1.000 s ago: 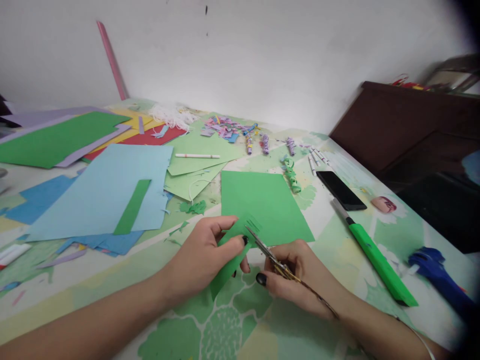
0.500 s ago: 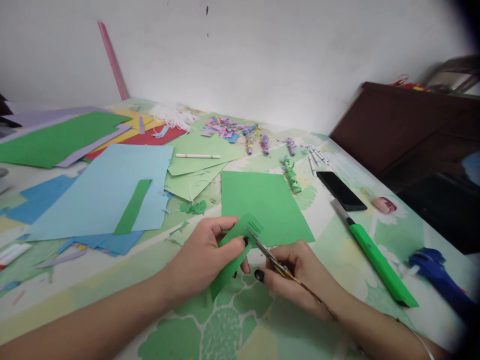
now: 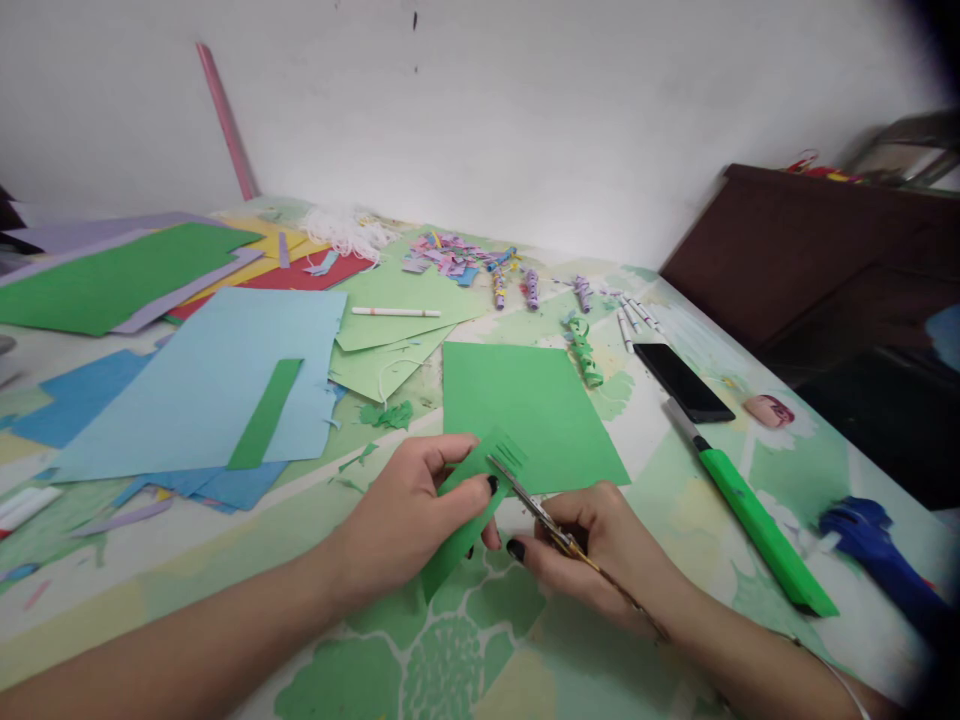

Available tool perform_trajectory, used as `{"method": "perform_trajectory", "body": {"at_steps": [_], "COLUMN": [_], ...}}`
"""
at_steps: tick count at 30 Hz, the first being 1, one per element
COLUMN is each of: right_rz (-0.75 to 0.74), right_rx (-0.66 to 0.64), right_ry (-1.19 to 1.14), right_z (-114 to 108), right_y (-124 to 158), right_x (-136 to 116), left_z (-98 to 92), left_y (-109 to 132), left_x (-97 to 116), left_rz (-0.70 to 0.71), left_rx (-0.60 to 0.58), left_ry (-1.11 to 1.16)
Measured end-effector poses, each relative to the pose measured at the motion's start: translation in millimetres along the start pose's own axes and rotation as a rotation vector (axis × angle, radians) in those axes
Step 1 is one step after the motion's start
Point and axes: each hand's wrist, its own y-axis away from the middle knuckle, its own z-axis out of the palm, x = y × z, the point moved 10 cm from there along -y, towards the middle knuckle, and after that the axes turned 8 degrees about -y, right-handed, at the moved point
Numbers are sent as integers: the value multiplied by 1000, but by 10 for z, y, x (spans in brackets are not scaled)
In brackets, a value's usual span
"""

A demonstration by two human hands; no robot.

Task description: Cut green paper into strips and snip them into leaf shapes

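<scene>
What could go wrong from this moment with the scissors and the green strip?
The scissors in the right hand cut close beside the left hand, whose thumb pinches the green strip; a slip might nick it. The fringe cuts look closely spaced, so an off-line snip may sever a tab.

We see a table spread with a glossy cloth printed in green and yellow shapes (image 3: 225,570). A large light blue paper sheet (image 3: 217,370) lies on its left, and beyond that, at the far left, a stack of green, lilac, yellow and red sheets (image 3: 112,275). A bright green rectangular paper sheet (image 3: 532,395) lies in the middle, with pale green sheets (image 3: 390,340) just left of it. We find a heap of lilac and blue paper snippets (image 3: 450,252) at the far edge. To the right lie a flat black phone (image 3: 681,380), a small pink eraser (image 3: 766,409), a green-handled craft knife (image 3: 757,525) and a blue plastic tool (image 3: 877,560).
</scene>
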Motion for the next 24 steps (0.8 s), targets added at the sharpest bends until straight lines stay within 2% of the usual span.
{"method": "perform_trajectory", "body": {"at_steps": [10, 24], "right_rz": [-7, -19], "right_rx": [-56, -48], "right_ry": [-39, 20], "right_z": [58, 49], "right_y": [9, 3], "right_x": [-11, -8], "left_z": [55, 81], "left_y": [11, 16], "left_x": [11, -27], "left_rz": [9, 5], "left_rx": [-32, -51], "left_ry": [35, 32]}}
